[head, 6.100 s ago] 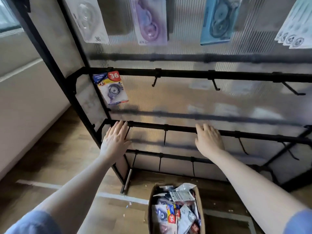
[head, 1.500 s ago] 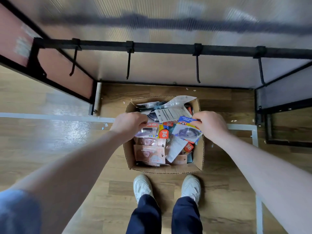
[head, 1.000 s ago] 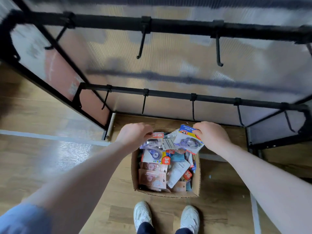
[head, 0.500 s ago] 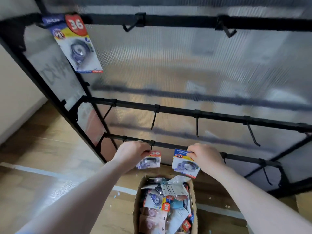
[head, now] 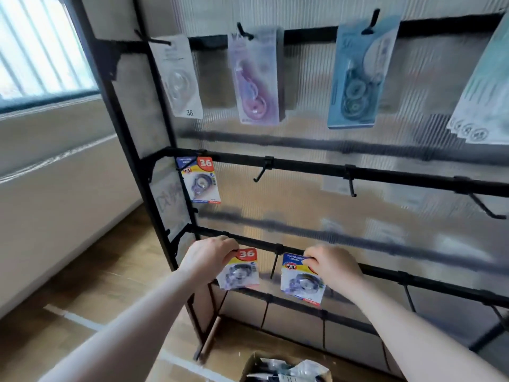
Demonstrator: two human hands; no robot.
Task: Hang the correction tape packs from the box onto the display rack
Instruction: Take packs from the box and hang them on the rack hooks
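Two blister-carded correction tape packs, one with a red "36" badge left of centre and one blue-topped just right of it, hang upright low in frame before the black display rack, cardboard box at bottom edge.

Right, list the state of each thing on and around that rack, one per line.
Left hand: pinching a 36 pack by its top, not hung.
Right hand: pinching a second pack by its top, not hung.
Pack on middle rail: hung at the left end.
Middle-rail hooks: bare.
Top-rail packs: hanging.
Box: open, packs inside.
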